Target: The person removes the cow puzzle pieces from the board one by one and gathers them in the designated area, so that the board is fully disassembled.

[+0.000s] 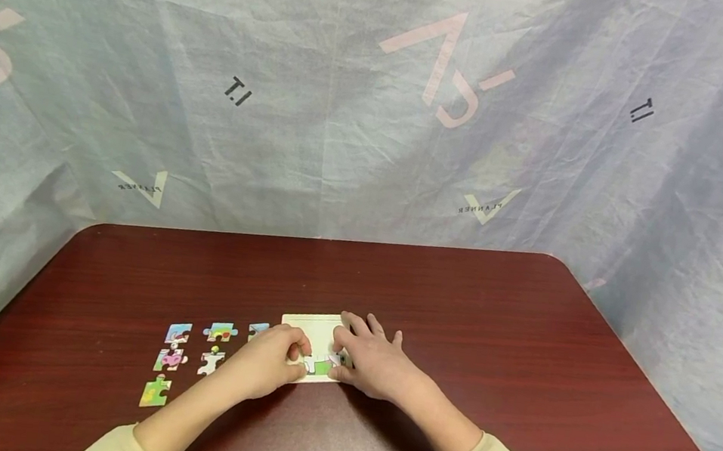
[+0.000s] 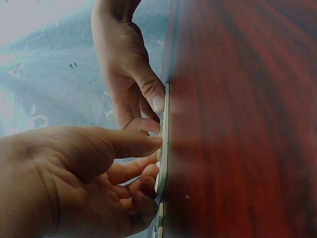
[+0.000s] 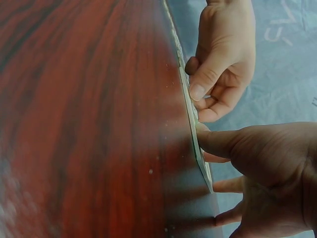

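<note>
A pale, shallow puzzle tray (image 1: 314,324) lies on the table between both hands. Along its near edge are jigsaw pieces, including one with green (image 1: 322,367). My left hand (image 1: 268,358) is over the tray's near left corner, thumb and curled forefinger pinching what looks like a white-and-green puzzle piece (image 1: 310,364), mostly hidden by the fingers. At the tray's right side is my right hand (image 1: 376,363). Its thumb touches the near edge and its forefinger bends down onto the pieces, while the other fingers spread beyond the tray. Both wrist views show the tray edge-on.
Left of the tray lie several loose puzzle pieces, among them a pink one (image 1: 168,359), a green one (image 1: 156,392) and a blue-and-yellow one (image 1: 221,331). Another piece (image 1: 257,328) sits close to the tray's left edge. Behind the dark red table (image 1: 462,292) hangs a grey printed cloth (image 1: 323,98).
</note>
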A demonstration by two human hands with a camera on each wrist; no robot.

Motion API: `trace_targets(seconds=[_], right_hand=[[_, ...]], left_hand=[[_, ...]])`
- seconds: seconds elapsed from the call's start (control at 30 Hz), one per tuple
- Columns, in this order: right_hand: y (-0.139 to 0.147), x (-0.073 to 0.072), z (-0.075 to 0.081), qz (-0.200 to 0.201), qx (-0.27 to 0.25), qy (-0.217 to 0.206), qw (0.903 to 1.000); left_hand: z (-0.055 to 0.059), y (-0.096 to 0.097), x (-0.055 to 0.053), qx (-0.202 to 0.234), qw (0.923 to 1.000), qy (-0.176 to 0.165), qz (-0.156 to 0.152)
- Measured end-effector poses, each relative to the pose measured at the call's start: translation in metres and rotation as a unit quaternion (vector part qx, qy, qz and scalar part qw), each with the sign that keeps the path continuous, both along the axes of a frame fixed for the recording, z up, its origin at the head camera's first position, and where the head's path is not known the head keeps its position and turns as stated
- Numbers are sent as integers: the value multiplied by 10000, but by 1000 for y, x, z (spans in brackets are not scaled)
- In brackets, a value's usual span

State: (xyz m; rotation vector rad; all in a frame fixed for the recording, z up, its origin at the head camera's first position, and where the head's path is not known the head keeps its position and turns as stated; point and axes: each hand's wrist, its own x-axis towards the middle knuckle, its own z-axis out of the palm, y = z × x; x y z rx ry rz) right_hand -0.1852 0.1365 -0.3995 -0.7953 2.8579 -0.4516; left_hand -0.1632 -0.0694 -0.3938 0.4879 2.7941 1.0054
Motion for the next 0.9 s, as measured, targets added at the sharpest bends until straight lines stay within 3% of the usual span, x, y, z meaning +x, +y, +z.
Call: trace_targets(seconds=[0.23, 0.6, 0.9], right_hand=[[0, -1, 0, 20, -16, 34, 10000], [1, -1, 0, 39, -45, 50, 10000], [1, -1, -2, 60, -17, 74, 10000]], left_hand=[[-1, 1, -2, 135, 9999, 74, 78], [-2, 1, -2, 475, 9988, 140, -65], [-1, -10, -4, 696, 9973, 138, 207]])
